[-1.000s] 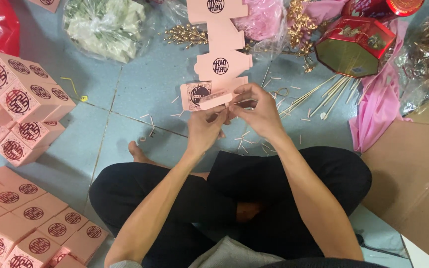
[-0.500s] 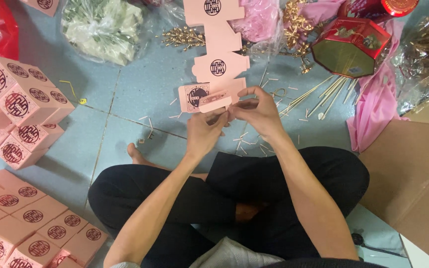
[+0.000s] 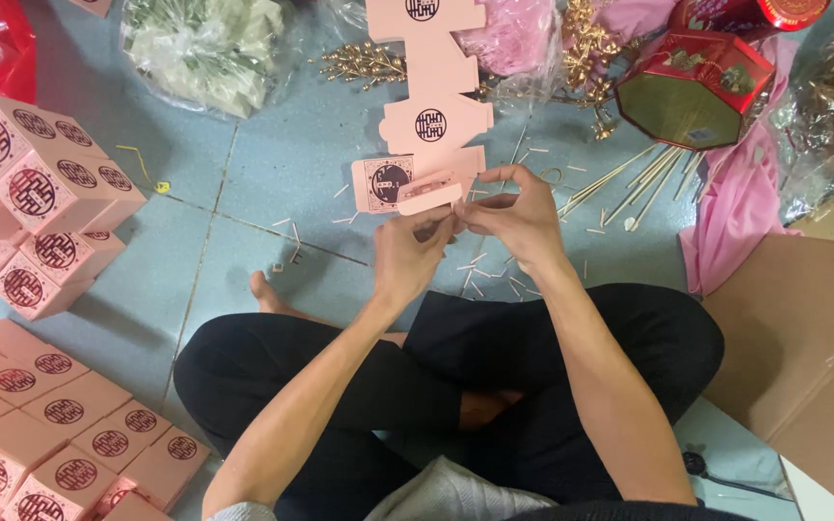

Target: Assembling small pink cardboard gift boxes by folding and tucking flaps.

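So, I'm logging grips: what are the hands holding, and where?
Both hands, left hand and right hand, pinch a flat pink box blank at its near edge.

pale blue tiled floor (image 3: 272, 183) under soft even light, dark grout lines.

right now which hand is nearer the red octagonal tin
Right. The right hand is at the pink flat box, on the side toward the red octagonal tin, which lies up and to its right. The left hand is farther away, on the far side.

Pink box blank (image 3: 407, 181) with dark round emblem, red-gold octagonal tin (image 3: 692, 87), possibly
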